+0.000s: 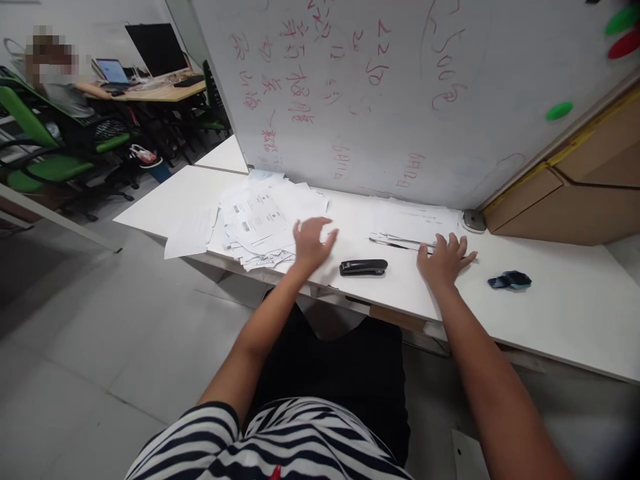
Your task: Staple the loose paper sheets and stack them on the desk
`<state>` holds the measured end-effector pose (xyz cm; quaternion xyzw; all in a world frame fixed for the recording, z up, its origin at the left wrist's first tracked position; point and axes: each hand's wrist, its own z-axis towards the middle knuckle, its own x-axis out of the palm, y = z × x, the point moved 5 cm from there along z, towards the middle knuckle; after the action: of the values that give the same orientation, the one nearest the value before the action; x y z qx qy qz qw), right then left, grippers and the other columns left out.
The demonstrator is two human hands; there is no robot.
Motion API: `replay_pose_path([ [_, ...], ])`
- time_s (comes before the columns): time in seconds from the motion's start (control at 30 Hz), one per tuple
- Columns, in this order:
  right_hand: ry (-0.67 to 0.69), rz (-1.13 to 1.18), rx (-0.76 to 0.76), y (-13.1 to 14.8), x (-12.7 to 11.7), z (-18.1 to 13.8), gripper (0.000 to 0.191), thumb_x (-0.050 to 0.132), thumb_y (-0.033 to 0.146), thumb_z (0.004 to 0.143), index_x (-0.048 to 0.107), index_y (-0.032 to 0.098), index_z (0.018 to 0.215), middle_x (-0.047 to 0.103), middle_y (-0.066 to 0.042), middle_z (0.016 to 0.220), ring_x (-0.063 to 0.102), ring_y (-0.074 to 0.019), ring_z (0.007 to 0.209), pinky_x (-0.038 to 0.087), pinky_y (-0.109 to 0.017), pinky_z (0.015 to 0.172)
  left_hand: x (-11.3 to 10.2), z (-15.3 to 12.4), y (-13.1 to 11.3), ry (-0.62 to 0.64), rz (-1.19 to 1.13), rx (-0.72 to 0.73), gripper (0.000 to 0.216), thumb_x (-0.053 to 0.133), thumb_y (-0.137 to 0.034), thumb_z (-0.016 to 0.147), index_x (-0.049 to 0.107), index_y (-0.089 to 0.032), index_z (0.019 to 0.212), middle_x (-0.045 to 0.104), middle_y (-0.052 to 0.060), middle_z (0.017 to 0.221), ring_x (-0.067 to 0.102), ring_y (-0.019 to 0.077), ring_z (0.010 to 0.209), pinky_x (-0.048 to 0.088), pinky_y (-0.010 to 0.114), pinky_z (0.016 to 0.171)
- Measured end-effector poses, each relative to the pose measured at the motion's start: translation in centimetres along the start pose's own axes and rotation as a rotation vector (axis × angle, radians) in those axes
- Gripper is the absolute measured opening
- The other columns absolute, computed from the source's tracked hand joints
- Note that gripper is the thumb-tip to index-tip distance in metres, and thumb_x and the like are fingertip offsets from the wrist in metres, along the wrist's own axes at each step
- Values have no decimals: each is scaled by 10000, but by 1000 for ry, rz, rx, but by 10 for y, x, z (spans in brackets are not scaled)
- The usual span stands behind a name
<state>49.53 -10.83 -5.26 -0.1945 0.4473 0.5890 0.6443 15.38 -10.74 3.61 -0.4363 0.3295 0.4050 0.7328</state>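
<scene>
On the left part of the white desk (350,213) lies a loose, overlapping pile of printed papers (260,213). My left hand (313,243) is at the right edge of this pile, fingers apart and nothing held. A black stapler (363,267) lies on the desk between my two hands. My right hand (444,260) is spread, its fingertips at the near edge of a flatter stack of papers (413,217) by the whiteboard. Thin dark edges show along that stack's near side. Whether the right fingertips press on the papers, I cannot tell.
A dark wristwatch-like item (510,280) lies right of my right hand. Behind the desk stands a whiteboard (320,87) with red writing and magnets. Cardboard boxes (565,200) are at the right. Far left, a person sits near green chairs (45,167) and a monitor (157,48).
</scene>
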Motion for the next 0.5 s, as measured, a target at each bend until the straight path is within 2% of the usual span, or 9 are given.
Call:
replay_pose_path([
  [0.1,25,7,-6,-1,2,0,491,394,418,884,535,133,1257,403,-213,1432,198,-376,1397,89,-683,1056,-18,19,76,37,190,-191,416,403,-478,928,485,-232,1253,472,101,1409,301,300,1384,127,543,1136],
  [0.17,34,12,-12,-1,2,1,479,397,411,883,542,133,1245,407,-215,1428,200,-381,1393,94,-691,1053,-25,26,124,90,316,-262,568,520,-552,844,469,-218,1301,343,116,1511,142,360,1440,106,571,1133],
  [0.2,35,13,-13,-1,2,1,476,400,410,883,546,134,1241,410,-216,1426,202,-382,1391,97,-693,1052,-24,27,144,166,339,-274,686,580,-597,783,449,-207,1332,299,126,1537,121,382,1441,127,569,1130],
  [0.27,36,18,-9,-2,2,1,474,404,414,884,553,134,1237,419,-218,1420,207,-383,1389,102,-695,1053,-19,25,174,302,331,-288,807,589,-654,742,409,-195,1381,281,131,1549,183,380,1428,204,521,1125],
  [0.33,40,23,-5,-2,3,1,471,406,416,886,560,135,1230,428,-217,1412,209,-380,1387,100,-694,1056,-14,21,189,342,324,-292,796,515,-657,794,368,-194,1425,257,118,1564,219,352,1425,233,474,1125],
  [0.5,47,31,-14,-3,5,0,455,408,417,886,587,130,1190,457,-216,1383,231,-378,1375,98,-694,1055,-5,14,192,249,339,-287,597,349,-534,925,396,-216,1428,276,77,1564,240,318,1426,233,456,1123],
])
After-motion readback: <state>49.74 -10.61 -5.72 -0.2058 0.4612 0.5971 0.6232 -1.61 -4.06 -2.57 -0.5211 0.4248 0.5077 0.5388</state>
